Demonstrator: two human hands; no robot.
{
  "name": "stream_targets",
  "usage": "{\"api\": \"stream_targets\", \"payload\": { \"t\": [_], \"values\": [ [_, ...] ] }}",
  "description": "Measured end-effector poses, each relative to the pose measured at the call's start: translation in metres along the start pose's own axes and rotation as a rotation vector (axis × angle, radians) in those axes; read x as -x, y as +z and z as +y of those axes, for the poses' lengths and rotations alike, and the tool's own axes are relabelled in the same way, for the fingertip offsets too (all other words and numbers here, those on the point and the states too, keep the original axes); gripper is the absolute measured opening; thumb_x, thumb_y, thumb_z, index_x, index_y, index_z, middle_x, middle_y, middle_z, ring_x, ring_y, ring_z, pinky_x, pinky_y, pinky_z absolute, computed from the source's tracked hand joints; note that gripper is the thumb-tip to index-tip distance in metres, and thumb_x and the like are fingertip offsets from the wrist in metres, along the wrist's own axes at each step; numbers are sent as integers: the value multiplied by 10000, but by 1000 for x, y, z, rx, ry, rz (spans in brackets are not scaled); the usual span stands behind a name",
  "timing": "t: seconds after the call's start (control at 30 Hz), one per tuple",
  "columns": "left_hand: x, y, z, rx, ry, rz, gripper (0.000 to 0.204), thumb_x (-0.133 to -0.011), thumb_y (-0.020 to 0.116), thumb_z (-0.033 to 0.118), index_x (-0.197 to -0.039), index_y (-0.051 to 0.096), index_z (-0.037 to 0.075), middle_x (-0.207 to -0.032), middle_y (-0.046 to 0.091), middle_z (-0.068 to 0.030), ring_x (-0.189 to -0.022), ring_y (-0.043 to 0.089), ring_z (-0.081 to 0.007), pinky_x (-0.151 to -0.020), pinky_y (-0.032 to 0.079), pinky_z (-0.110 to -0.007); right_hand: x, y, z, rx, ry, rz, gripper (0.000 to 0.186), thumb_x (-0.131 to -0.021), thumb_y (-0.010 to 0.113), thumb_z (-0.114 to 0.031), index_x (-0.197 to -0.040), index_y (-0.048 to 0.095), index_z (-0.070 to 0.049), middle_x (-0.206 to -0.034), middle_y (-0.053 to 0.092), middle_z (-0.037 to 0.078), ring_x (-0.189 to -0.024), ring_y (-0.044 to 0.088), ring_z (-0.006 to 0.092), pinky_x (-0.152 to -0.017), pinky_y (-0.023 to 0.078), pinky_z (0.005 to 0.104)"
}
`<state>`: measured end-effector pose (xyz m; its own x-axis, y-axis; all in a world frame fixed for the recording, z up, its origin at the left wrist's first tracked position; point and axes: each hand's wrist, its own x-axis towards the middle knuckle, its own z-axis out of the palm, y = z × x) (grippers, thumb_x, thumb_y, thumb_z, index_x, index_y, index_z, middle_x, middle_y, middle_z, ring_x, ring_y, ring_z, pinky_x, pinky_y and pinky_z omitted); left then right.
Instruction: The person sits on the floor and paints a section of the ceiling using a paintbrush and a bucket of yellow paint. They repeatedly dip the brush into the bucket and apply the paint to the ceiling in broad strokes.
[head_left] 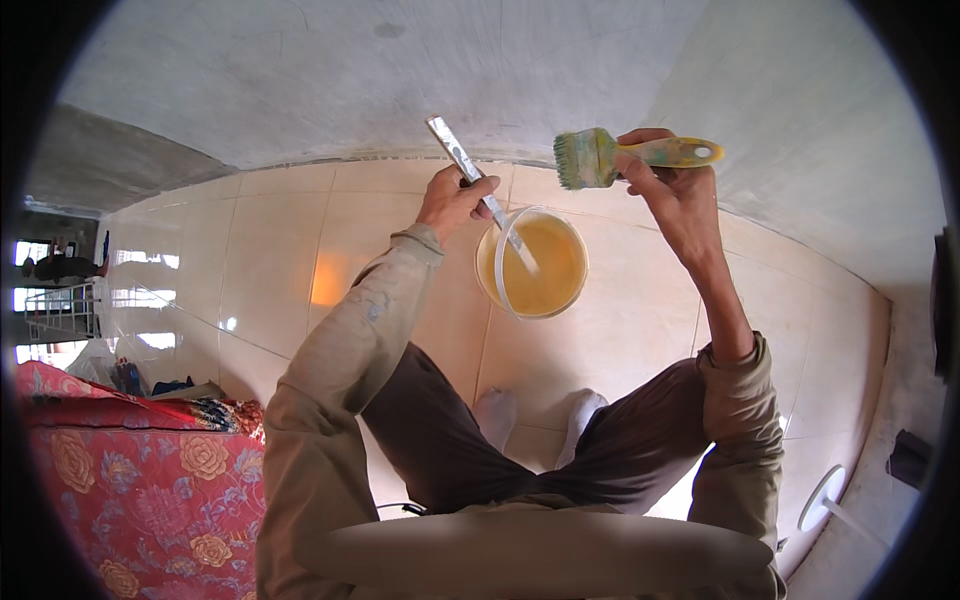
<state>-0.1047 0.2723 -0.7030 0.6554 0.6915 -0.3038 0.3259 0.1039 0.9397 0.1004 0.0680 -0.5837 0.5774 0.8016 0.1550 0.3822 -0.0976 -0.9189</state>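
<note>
My left hand [457, 203] is closed around a flat, paint-smeared stirring stick [457, 150]. The stick slants down into a white bucket [486, 278] of yellowish liquid [555, 262], its lower end dipping into it. Across the bucket's opening runs the pale handle [503, 275]. To the right and above the bucket, my right hand [668, 180] grips a wide paintbrush [640, 155] with a yellow, paint-stained handle. Its greenish bristles [572, 160] point left, apart from the bucket and near the wall.
A grey plastered wall [400, 80] rises beyond the glossy tiled floor [270, 240]. Red flowered fabric [150, 500] covers something at the lower left. My feet [580, 425] are close to the bucket. A round white disc on a pole [822, 498] stands at the lower right.
</note>
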Motion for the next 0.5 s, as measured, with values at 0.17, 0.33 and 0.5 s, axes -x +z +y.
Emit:
{"api": "stream_targets", "payload": {
  "t": [0.17,0.33,0.5],
  "values": [
    [11,19,-22,91,200,125,258,-921,743,201,-969,654,-36,-766,682,-84,-641,654,-130,-606,545,-273,34,1,10,20,0,83,331,-890,712,-251,-1090,702,12,-895,734,118,-781,664,180,-725,539,344],
    [33,20,-3,-207,326,227,270,-942,717,227,-944,651,-35,-770,666,-82,-655,642,-138,-630,526,-302,64,4,-1,190,-126,-29,281,-901,704,-215,-1081,707,0,-879,718,108,-763,644,154,-698,540,313],
    [52,20,4,-223,305,125,282,-931,721,218,-951,641,-51,-788,684,-104,-611,652,-148,-593,540,-308,67,12,17,228,-223,-118,258,-892,697,-191,-1041,698,19,-834,707,135,-742,656,206,-704,551,341]
  ]
}}
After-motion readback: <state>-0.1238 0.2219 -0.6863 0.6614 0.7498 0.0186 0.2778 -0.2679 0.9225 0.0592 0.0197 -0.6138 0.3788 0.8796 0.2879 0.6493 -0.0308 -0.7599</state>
